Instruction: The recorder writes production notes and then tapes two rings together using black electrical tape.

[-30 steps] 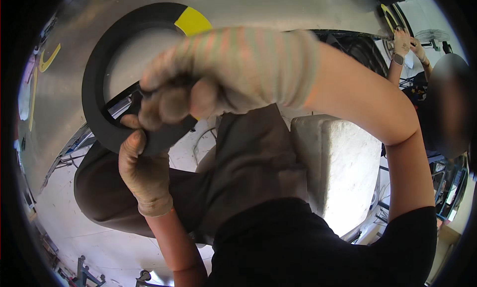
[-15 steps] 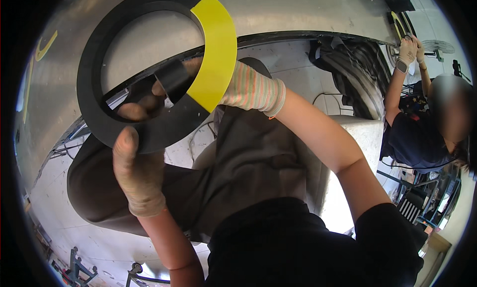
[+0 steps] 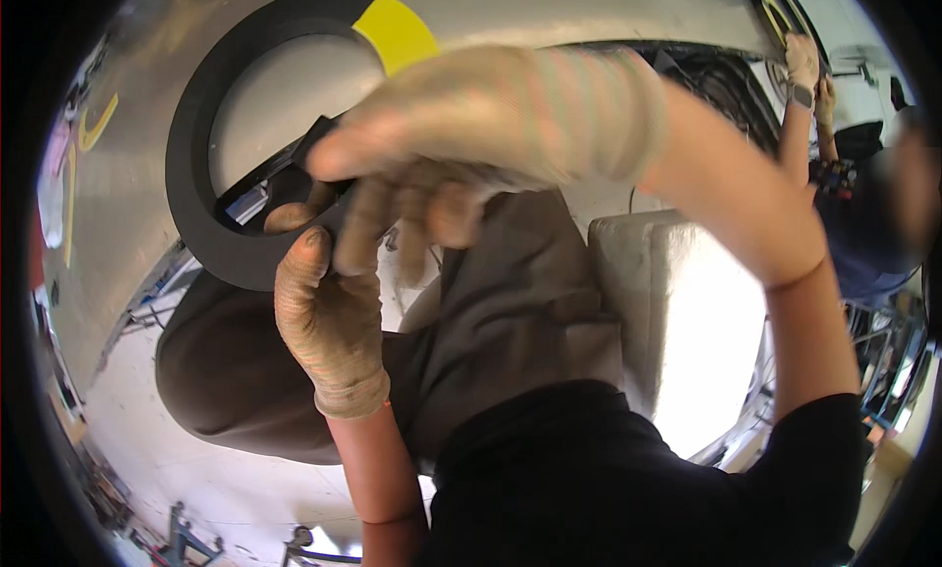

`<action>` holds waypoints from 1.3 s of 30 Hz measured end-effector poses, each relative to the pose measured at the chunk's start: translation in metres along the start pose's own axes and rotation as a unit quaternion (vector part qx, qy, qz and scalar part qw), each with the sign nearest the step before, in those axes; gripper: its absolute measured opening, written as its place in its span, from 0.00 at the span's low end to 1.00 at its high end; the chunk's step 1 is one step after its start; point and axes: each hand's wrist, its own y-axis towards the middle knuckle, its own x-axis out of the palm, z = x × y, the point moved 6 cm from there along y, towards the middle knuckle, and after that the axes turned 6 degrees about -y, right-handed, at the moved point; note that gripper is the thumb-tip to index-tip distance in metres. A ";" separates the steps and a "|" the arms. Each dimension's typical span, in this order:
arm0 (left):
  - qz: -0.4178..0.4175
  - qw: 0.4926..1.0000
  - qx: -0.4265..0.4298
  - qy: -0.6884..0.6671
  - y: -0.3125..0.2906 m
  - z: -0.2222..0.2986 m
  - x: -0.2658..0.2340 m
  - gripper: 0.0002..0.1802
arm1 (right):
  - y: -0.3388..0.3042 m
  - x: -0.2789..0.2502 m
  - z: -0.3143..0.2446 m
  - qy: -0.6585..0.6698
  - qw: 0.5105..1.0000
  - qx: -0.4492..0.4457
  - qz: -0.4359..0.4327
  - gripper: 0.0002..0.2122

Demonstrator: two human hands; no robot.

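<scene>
A flat black ring (image 3: 189, 165) with a yellow section (image 3: 392, 29) at its upper right is tilted above my lap, against the metal worktable's edge. My left hand (image 3: 334, 322), in a worn striped knit glove, grips its lower rim, thumb on the near face and fingertips showing through the opening. A short black flap (image 3: 316, 141) sticks up inside the ring. My right hand (image 3: 471, 126), gloved the same way and blurred, passes over the ring's right side, covering much of it. Its fingers are bent and apart; I see nothing in them. The thumb side is beside the flap.
The metal worktable (image 3: 128, 184) curves across the far side, with a yellow curved strip (image 3: 96, 126) on its left. A pale block-like seat (image 3: 633, 292) stands right of my lap. At the far right, another person's gloved hand (image 3: 802, 59) holds a black and yellow curved piece.
My right hand has come from behind the ring's yellow side to its near face, moving over it. The ring and my left hand have shifted slightly right.
</scene>
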 end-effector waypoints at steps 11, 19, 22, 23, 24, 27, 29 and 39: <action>0.028 0.993 0.043 0.107 0.005 0.023 -0.020 0.11 | -0.002 0.005 0.119 -0.074 0.983 0.156 0.055 0.24; 0.010 0.994 0.050 0.100 -0.011 0.020 -0.028 0.23 | 0.048 -0.008 0.092 -0.226 0.911 -0.337 0.070 0.25; 0.006 0.993 -0.006 0.121 -0.008 0.015 -0.020 0.26 | 0.042 -0.005 0.096 0.031 0.958 -0.284 -0.006 0.29; 0.022 0.994 0.001 0.110 -0.011 0.015 -0.025 0.27 | 0.021 -0.007 0.089 0.058 0.963 -0.265 -0.001 0.27; 0.023 0.994 0.003 0.109 -0.012 0.016 -0.024 0.27 | 0.002 -0.014 0.090 0.000 0.990 -0.138 -0.015 0.24; 0.038 0.995 0.023 0.094 -0.015 0.009 -0.016 0.26 | -0.030 -0.019 0.044 -0.034 0.999 0.015 0.013 0.21; 0.032 0.993 0.059 0.100 -0.014 0.002 -0.006 0.25 | -0.038 -0.010 0.023 -0.016 0.998 -0.008 0.068 0.19; 0.085 0.986 0.060 0.129 -0.010 0.018 -0.022 0.22 | -0.043 0.020 0.034 -0.055 0.994 0.052 0.074 0.16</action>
